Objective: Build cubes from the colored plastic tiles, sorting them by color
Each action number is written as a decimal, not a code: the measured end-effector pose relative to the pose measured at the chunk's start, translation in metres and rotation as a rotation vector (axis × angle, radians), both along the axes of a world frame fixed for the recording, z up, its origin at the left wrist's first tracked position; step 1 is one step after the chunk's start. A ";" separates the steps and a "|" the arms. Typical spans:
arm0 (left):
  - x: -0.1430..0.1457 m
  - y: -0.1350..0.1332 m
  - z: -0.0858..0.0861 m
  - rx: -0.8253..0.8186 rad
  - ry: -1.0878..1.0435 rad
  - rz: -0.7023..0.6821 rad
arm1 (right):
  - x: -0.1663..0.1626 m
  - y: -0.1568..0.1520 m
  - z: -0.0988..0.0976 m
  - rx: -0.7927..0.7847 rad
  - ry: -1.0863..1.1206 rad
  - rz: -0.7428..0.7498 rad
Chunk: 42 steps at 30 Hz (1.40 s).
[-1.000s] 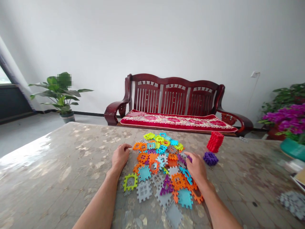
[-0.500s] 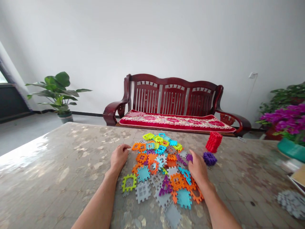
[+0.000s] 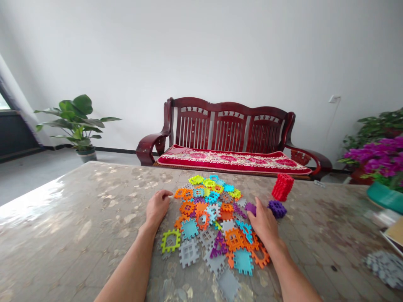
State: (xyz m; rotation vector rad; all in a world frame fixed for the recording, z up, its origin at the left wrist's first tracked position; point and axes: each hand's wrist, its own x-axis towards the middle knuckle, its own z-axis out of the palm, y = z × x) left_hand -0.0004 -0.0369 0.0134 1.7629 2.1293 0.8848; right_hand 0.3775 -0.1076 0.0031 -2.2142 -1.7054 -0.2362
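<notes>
A loose pile of toothed plastic tiles in orange, blue, lime, grey and purple lies between my hands. My right hand (image 3: 263, 219) pinches a purple tile (image 3: 251, 208) at the pile's right edge, thumb and index finger on it. My left hand (image 3: 158, 207) rests on the table left of the pile, loosely curled and holding nothing, its index finger stretched towards an orange tile (image 3: 179, 193). Just right of my right hand is a stack of dark purple tiles (image 3: 277, 209). Behind that stands a stack of red tiles (image 3: 282, 187), leaning slightly.
The patterned table (image 3: 103, 209) reaches past both arms. Heaped grey tiles (image 3: 384, 269) lie at the right, near a box (image 3: 395, 237) and a teal pot (image 3: 384, 197) with magenta flowers. Beyond the table stands a wooden bench (image 3: 228, 130) with a red cover.
My right hand has shifted slightly to the right with the purple tile, closer to the dark purple stack. My left hand has stayed in place.
</notes>
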 end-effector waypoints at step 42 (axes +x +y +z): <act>-0.001 0.002 -0.003 0.001 -0.007 -0.003 | -0.007 -0.003 0.007 -0.005 0.168 0.051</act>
